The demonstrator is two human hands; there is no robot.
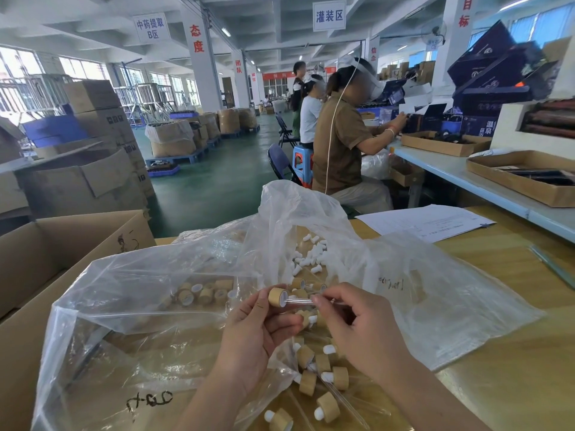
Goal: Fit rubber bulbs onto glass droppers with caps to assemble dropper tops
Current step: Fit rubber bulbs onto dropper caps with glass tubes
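Beyond the left hand (pixel 258 331), tan wood-grain cylindrical caps (pixel 202 294) lie bagged. Its curled thumb and fingers pinch the held cap (pixel 278 297) — a clear glass dropper tube (pixel 300 301) enters it, seemingly seated — with the right hand (pixel 357 331) pinching the tube. Small white rubber bulbs (pixel 311 256) lie beyond both hands.

Single wide-angle view from a camera worn on the person's head, facing forward and down. The left hand (pixel 249 334) and right hand (pixel 357 331), with the cap (pixel 278 297) and glass dropper (pixel 298 301) between them, lie close beneath the lens at lower centre. The table (pixel 497 353) fills the near field, and the factory hall recedes across the upper half.
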